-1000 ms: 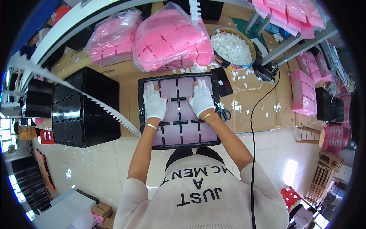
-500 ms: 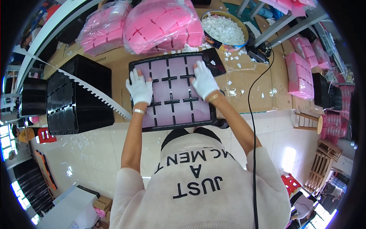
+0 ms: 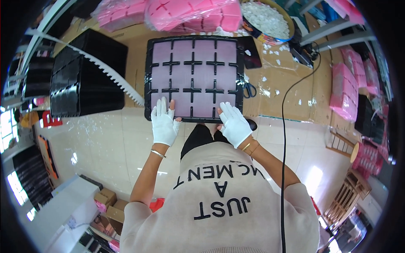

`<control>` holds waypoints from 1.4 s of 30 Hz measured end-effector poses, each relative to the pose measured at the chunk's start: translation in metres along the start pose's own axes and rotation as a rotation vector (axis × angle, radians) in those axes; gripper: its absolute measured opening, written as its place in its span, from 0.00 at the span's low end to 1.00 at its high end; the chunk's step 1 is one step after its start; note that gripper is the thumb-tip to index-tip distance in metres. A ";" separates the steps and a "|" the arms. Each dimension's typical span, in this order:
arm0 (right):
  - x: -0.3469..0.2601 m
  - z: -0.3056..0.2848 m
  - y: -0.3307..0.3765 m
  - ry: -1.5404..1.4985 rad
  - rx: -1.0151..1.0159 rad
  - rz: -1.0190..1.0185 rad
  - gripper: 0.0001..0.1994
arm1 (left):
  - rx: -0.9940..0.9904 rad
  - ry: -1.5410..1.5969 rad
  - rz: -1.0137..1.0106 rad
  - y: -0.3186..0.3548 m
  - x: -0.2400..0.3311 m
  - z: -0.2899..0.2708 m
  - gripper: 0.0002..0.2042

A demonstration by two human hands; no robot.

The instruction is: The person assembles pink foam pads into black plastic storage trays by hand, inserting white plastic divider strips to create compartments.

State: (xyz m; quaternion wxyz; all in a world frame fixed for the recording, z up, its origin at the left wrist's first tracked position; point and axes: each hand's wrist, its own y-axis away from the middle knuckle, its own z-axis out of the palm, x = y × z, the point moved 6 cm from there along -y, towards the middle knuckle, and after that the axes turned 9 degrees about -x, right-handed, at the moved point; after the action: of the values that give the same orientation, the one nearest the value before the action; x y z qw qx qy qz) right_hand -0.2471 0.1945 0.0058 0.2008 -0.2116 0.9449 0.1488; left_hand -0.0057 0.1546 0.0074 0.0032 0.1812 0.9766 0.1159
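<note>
Head view showed the left hand (image 3: 164,128) with its gloved fingers nearly together, pointing far, the thumb standing out to the right. The right hand (image 3: 234,125) had its fingers slightly fanned, the thumb out to the left. Both sets of fingers lay over the near edge of the tray (image 3: 148,80), one toward each corner; how firmly they pressed could not be told. The tray lay flat along the near edge of the table (image 3: 278,95), black-rimmed, with black cross-shaped dividers among lilac panels (image 3: 204,76). Right of it lay scissors (image 3: 249,90); left stood a black stack (image 3: 99,90); far, pink foam (image 3: 198,12).
</note>
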 end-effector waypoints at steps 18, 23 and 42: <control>-0.003 -0.012 -0.001 0.010 0.133 -0.340 0.13 | 0.140 0.180 -0.162 0.016 0.028 -0.022 0.51; -0.058 -0.101 0.005 0.088 0.153 -0.386 0.13 | 0.504 0.166 0.074 0.018 0.001 -0.049 0.24; -0.070 -0.217 -0.235 -0.568 0.767 -0.324 0.20 | 1.562 1.411 -0.759 0.234 -0.365 -0.084 0.16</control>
State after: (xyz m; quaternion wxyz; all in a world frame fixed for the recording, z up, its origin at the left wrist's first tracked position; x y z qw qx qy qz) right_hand -0.1493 -0.0651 0.1804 0.5337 -0.2176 0.7947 -0.1906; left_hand 0.4140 0.2190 0.1292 -0.6310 -0.2826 0.5564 -0.4609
